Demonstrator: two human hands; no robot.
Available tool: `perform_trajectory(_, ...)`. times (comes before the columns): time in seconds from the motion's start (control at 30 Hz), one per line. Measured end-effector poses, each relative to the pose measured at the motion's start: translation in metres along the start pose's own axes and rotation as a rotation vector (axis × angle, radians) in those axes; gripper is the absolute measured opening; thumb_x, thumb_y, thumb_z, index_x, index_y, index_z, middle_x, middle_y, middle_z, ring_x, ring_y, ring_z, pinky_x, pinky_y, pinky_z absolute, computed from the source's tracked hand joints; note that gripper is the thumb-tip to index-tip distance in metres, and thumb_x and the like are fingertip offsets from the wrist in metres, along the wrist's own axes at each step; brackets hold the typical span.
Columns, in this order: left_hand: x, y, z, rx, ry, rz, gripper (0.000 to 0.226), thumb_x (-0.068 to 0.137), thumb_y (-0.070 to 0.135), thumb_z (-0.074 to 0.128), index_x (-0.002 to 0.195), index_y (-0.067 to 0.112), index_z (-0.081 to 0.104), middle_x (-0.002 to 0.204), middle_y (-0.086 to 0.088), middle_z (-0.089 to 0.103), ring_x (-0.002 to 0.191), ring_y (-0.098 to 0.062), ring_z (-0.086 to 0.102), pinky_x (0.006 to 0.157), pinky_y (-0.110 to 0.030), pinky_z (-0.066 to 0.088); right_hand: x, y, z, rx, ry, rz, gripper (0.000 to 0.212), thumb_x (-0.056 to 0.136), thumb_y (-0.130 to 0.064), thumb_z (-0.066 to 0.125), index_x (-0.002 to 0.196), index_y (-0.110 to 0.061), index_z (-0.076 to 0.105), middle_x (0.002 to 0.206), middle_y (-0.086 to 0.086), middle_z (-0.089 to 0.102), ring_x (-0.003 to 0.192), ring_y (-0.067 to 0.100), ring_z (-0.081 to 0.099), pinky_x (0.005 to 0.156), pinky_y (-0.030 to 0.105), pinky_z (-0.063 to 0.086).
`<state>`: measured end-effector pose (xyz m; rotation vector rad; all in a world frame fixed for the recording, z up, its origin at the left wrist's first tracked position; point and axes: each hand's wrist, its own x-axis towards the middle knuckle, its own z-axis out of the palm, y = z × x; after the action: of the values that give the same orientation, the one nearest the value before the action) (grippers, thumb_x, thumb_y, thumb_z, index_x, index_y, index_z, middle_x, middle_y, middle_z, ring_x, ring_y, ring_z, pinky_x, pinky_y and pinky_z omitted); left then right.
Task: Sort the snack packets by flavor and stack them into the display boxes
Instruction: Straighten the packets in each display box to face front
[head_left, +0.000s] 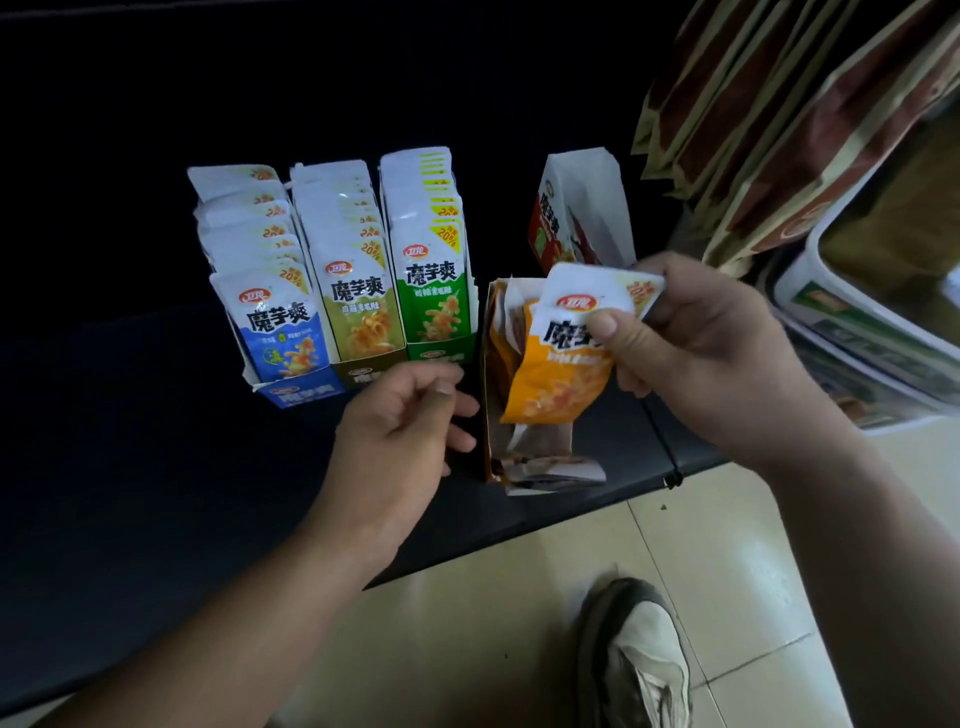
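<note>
Three display boxes stand side by side on a dark surface: a blue box (298, 395), an olive box (366, 371) and a green box (441, 353), each filled with several matching packets. To their right an orange display box (491, 415) holds a few orange packets. My right hand (711, 353) is shut on an orange packet (561, 374), held over that box. My left hand (400, 426) hovers beside the orange box's left wall, fingers loosely curled, holding nothing. A red display box (556, 223) stands behind, and no packets show in it.
The dark surface (130, 441) ends at a front edge above a tiled floor (727, 571), where my shoe (639, 660) shows. Large brown snack bags (779, 104) hang at the upper right above a white bin (831, 312).
</note>
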<state>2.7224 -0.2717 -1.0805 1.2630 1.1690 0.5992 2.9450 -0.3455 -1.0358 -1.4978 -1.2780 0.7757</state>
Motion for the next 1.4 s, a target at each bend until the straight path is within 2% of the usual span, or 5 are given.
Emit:
perform_trajectory(0.5, 0.0, -0.003, 0.003, 0.12, -0.096, 0.071, 0.022, 0.103, 0.013, 0.06, 0.106, 0.03, 0.073, 0.098, 0.015, 0.076, 0.079, -0.007, 0.074, 0.064, -0.018, 0.05, -0.011, 0.026, 0.013, -0.281, -0.159, 0.298, 0.015, 0.106, -0.018, 0.053, 0.106, -0.014, 0.068, 0.073, -0.028, 0.067, 0.071, -0.007, 0.065, 0.061, 0.008, 0.047)
perform_trajectory(0.63, -0.002, -0.005, 0.003, 0.175, -0.126, 0.112, 0.039, 0.099, -0.003, 0.057, 0.107, 0.03, 0.074, 0.103, 0.016, 0.075, 0.082, -0.007, 0.074, 0.061, -0.013, 0.051, -0.013, 0.024, 0.018, -0.118, -0.088, 0.296, 0.013, 0.105, -0.016, 0.056, 0.11, -0.007, 0.064, 0.088, -0.006, 0.074, 0.076, 0.002, 0.069, 0.06, 0.014, 0.051)
perform_trajectory(0.87, 0.0, -0.004, 0.002, 0.149, -0.041, 0.197, 0.037, 0.102, 0.002, 0.054, 0.124, 0.028, 0.067, 0.111, 0.016, 0.072, 0.083, -0.009, 0.074, 0.061, -0.014, 0.052, -0.013, 0.019, 0.014, -0.102, -0.147, 0.41, 0.061, 0.106, -0.047, 0.042, 0.079, -0.003, 0.074, 0.075, 0.004, 0.076, 0.068, 0.023, 0.072, 0.06, 0.028, 0.051)
perform_trajectory(1.2, 0.043, 0.023, 0.017, 0.515, -0.407, 0.256, 0.029, 0.104, 0.018, 0.058, 0.128, 0.026, 0.072, 0.116, 0.01, 0.075, 0.102, 0.002, 0.069, 0.068, -0.004, 0.047, -0.017, 0.035, 0.017, -0.073, 0.039, 0.411, 0.033, 0.108, -0.042, 0.047, 0.11, -0.019, 0.071, 0.085, 0.006, 0.077, 0.075, 0.025, 0.073, 0.067, 0.038, 0.06)
perform_trajectory(1.4, 0.039, 0.019, 0.017, 0.677, -0.114, 0.788, 0.023, 0.096, 0.009, 0.063, 0.111, 0.013, 0.08, 0.085, 0.008, 0.071, 0.069, -0.004, 0.06, 0.069, -0.032, 0.059, -0.02, 0.05, 0.019, -0.413, 0.107, 0.27, 0.007, 0.095, -0.023, 0.074, 0.103, -0.023, 0.074, 0.078, -0.007, 0.073, 0.072, 0.009, 0.069, 0.067, 0.025, 0.057)
